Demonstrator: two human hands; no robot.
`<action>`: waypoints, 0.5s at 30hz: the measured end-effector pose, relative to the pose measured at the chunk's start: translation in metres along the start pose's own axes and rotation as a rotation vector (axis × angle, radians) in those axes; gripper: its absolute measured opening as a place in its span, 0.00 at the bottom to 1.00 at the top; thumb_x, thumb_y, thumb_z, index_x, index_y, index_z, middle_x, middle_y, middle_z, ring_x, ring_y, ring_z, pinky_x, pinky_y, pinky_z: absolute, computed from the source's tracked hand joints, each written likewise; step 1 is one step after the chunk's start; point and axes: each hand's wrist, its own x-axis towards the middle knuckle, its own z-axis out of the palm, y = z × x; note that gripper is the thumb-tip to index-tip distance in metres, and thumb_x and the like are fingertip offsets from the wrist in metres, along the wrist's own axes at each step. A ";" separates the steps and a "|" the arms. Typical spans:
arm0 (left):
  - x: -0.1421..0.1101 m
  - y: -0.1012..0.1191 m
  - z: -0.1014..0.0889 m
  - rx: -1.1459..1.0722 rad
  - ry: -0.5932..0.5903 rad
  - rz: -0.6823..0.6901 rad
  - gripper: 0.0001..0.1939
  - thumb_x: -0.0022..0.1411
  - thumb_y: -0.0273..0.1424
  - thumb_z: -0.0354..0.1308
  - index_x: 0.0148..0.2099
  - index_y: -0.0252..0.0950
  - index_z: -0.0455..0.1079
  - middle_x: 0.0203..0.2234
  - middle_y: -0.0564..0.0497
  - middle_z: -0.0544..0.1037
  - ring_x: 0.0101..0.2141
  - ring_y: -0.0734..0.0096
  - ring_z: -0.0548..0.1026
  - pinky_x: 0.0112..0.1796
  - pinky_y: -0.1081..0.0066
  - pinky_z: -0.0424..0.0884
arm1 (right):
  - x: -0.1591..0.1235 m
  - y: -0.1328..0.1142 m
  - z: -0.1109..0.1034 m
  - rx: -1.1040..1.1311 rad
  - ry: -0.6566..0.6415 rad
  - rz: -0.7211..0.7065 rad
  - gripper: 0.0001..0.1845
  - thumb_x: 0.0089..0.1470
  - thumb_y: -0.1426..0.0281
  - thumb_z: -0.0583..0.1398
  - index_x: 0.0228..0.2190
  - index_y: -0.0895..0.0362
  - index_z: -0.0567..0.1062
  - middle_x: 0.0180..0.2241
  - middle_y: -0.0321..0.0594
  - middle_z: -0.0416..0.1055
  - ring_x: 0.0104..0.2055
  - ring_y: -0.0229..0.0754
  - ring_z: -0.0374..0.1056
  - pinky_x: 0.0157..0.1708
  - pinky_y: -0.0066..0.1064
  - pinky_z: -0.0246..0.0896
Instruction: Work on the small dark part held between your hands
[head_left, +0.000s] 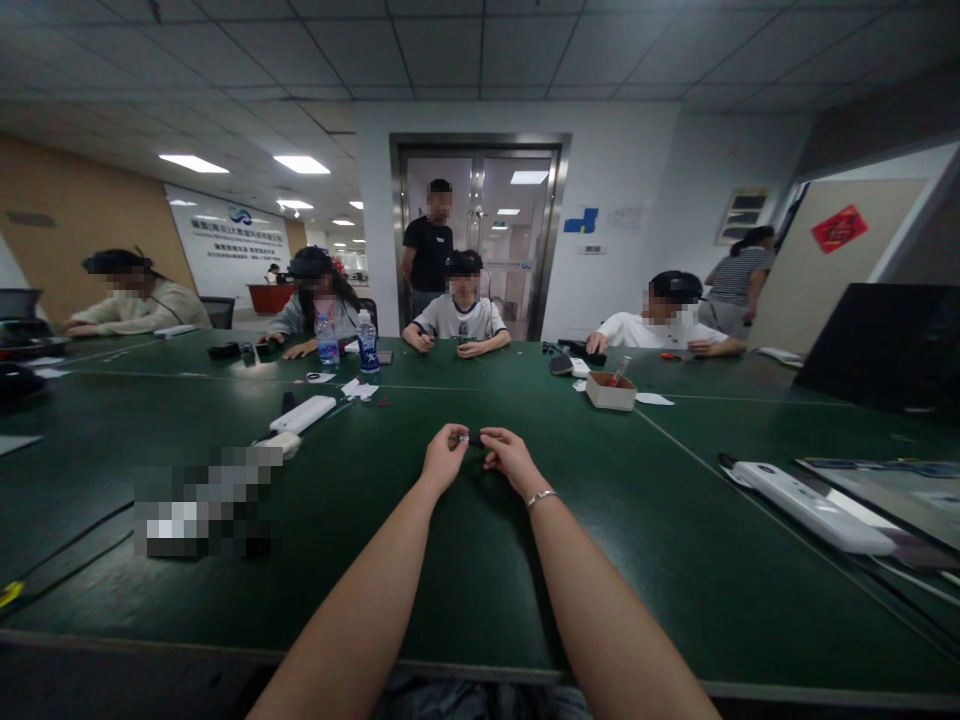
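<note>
Both my arms stretch forward over the dark green table. My left hand and my right hand meet at the middle of the table, fingers pinched together on a small dark object held between them. The object is too small to name. A thin bracelet circles my right wrist.
A white power strip and a small white item lie to the left. A small cardboard box stands ahead right. Another white strip lies at the right. Two water bottles stand ahead. Several people sit at the far side.
</note>
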 end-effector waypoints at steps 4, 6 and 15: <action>0.001 -0.003 0.000 -0.025 -0.009 0.016 0.07 0.56 0.29 0.56 0.39 0.35 0.70 0.36 0.47 0.77 0.36 0.70 0.74 0.42 0.66 0.70 | 0.000 0.001 0.000 -0.004 -0.002 -0.003 0.08 0.50 0.74 0.61 0.36 0.60 0.72 0.21 0.32 0.67 0.15 0.29 0.63 0.17 0.23 0.66; 0.001 -0.004 0.000 -0.032 -0.003 0.019 0.07 0.56 0.29 0.56 0.39 0.35 0.69 0.36 0.47 0.76 0.36 0.71 0.74 0.42 0.67 0.70 | 0.001 0.002 0.000 -0.011 -0.004 -0.001 0.08 0.50 0.74 0.62 0.36 0.60 0.72 0.21 0.32 0.68 0.15 0.29 0.63 0.17 0.23 0.66; 0.003 -0.010 0.002 -0.046 0.002 -0.125 0.12 0.58 0.35 0.55 0.42 0.35 0.67 0.36 0.46 0.76 0.30 0.74 0.74 0.33 0.72 0.71 | 0.003 0.004 0.000 -0.014 -0.007 0.008 0.06 0.53 0.71 0.61 0.33 0.61 0.72 0.23 0.35 0.70 0.14 0.29 0.63 0.16 0.22 0.65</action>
